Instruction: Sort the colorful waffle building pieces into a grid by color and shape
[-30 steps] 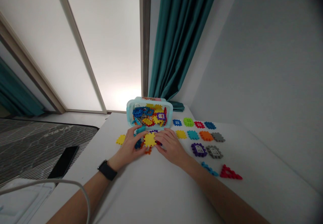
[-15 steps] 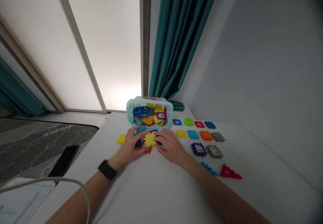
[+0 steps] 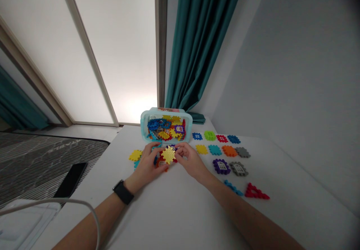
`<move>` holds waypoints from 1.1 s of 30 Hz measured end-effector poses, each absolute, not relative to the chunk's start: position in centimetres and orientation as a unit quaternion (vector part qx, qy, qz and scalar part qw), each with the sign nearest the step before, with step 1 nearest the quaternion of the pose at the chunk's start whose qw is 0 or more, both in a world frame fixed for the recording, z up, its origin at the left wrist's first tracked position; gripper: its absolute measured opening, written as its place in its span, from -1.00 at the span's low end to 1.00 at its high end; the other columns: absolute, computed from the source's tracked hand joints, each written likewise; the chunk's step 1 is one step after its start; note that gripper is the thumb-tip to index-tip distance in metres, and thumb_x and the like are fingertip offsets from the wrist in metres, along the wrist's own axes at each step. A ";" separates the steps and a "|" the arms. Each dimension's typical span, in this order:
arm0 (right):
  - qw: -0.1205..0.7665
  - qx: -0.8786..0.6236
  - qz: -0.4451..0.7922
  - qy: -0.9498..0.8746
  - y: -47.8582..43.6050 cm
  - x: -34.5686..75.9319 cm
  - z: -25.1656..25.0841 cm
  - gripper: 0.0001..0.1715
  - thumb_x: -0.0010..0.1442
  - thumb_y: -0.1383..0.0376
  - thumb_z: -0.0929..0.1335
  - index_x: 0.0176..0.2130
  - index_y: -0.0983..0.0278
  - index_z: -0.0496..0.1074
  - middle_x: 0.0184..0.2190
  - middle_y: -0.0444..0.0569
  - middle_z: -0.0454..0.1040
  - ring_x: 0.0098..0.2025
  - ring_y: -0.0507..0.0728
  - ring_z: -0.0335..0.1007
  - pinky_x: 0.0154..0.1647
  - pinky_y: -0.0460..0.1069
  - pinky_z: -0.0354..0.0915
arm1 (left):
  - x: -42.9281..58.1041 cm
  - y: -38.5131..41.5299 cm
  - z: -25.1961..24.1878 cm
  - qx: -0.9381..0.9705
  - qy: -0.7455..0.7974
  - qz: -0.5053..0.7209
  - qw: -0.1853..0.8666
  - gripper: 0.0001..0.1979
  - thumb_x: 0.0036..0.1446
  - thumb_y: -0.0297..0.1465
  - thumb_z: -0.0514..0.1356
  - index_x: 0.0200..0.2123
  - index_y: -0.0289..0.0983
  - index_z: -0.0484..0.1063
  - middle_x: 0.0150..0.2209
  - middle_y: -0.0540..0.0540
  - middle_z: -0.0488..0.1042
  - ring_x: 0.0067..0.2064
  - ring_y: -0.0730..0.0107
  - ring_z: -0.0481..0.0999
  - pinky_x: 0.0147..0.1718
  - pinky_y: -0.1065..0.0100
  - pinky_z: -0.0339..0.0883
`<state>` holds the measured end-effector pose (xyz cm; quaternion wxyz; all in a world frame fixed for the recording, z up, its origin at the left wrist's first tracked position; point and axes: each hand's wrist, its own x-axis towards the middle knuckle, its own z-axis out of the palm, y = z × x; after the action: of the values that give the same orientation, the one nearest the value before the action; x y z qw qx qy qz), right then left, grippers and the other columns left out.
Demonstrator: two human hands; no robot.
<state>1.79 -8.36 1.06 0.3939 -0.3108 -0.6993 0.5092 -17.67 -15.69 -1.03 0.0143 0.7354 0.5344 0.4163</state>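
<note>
Here we go, the left hand [image 3: 149,160] and right hand [image 3: 189,158] are closed in together on a yellow toy tile [image 3: 168,155], held up just in front of the pale blue plastic box [image 3: 143,128] heaped with more tiles! Left fingers [image 3: 156,156] clenched on the tile's near edge, right fingertips [image 3: 179,151] pinching in from the other side, a clump of red and purple tiles tight behind it. Over on the right, neat rows of tiles [image 3: 215,150] across the white table [image 3: 174,212], a purple window tile [image 3: 221,166], a grey window tile [image 3: 238,168], a red triangle [image 3: 254,192], and there's a black watch [image 3: 122,192] on the left wrist
</note>
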 end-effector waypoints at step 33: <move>0.381 -0.264 0.313 -0.829 -8.0 3.3 2.2 -0.91 0.27 0.29 0.33 -0.22 0.21 0.45 -0.28 -0.03 0.54 -0.21 0.15 0.47 -0.15 0.08 0.43 | -17.9 -16.5 0.0 0.754 0.525 0.394 0.022 -0.49 0.03 -0.38 0.38 0.06 -0.15 0.36 0.20 -0.25 0.23 0.22 -0.02 0.32 0.16 -0.04 0.34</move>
<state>3.28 -8.02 2.20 0.3815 -0.2641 -0.8286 0.3133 -17.88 -16.52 0.01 0.0215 0.7542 0.5246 0.3943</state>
